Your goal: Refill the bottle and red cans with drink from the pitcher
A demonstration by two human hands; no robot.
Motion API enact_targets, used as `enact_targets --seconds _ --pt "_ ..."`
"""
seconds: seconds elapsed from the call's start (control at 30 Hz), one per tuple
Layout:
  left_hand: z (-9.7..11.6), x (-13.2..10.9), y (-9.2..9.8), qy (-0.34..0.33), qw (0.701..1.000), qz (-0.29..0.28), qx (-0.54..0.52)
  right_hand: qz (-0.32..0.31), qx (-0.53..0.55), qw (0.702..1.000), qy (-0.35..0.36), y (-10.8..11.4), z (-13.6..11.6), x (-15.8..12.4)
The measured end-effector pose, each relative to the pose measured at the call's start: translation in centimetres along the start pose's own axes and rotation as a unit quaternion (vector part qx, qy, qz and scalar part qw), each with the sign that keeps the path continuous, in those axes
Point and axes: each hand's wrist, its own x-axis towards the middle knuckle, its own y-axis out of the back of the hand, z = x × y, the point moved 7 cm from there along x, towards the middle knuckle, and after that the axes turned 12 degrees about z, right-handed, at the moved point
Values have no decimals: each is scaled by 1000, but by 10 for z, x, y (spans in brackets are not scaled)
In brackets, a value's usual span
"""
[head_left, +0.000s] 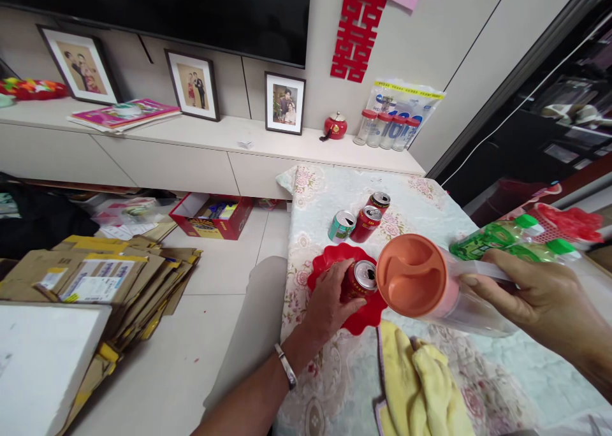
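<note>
My left hand [329,296] is wrapped round a dark red drink can [354,282] with an opened top, which stands on a red scalloped plate [366,318]. In my right hand [540,299] is the handle of a clear plastic pitcher [466,302] with an orange lid. The pitcher is tilted toward the left, its lid close beside the can's top. Whether anything pours out cannot be seen. Behind the plate stand a green can [341,226], a red can [366,224] and a darker can [380,200]. A yellow cloth [425,385] lies crumpled in front.
Green-capped bottles [497,237] and a red mesh basket [549,222] stand at the right on the flowered tablecloth [310,194]. Flattened cardboard boxes [90,280] and a red carton [210,225] are on the floor at left. Behind runs a low cabinet [182,146] with picture frames and jars.
</note>
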Motion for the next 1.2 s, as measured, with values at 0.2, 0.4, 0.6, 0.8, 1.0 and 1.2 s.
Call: enact_targets --seconds 0.2,0.4,0.6,0.8,1.0,1.2 --pt "2 0 0 -11 1000 2 4 4 -2 1000 6 -1 -1 2" --pt "3 0 2 -7 1000 2 4 -3 -1 1000 -5 -2 4 -3" --pt "4 0 2 -9 1000 1 9 1 -7 1000 4 -2 2 -1" --pt "5 1 2 -4 1000 0 11 -1 -6 1000 8 -1 0 1" --pt "6 1 2 -4 1000 1 11 -2 -12 1000 13 1 -3 2" --pt "6 1 3 3 1000 0 11 -3 -8 1000 2 0 -2 3"
